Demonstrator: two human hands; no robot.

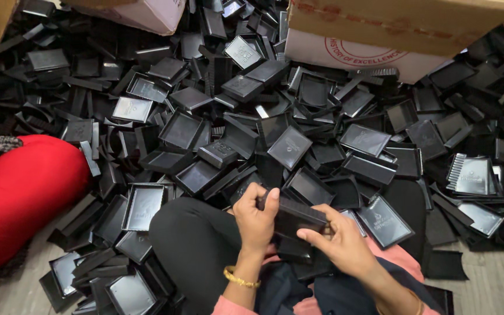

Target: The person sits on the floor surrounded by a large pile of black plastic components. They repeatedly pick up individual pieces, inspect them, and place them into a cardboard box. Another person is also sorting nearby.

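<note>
Covering most of the floor (497, 280), a heap of black plastic trays and lids (217, 122) spreads from the top of the view down to the person's lap, the flat square pieces lying tilted and overlapping at every angle. Two cardboard boxes stand at the far edge of the heap: a large brown and white box (392, 29) at upper right and a second box (147, 11) at upper left. A red cushion-like bundle (18, 198) rests at the left, touching the edge of the pile. The person sits among the pieces, a knee in dark trousers (193, 239) raised at the centre. Both hands meet just above the lap on one black plastic case (296, 217). The left hand (256, 219) grips its left end, fingers curled together behind it and the thumb pressed upright against the front. The right hand (339, 242) pinches the right edge between thumb and bent fingertips. A gold bangle (240, 279) circles the left wrist.
</note>
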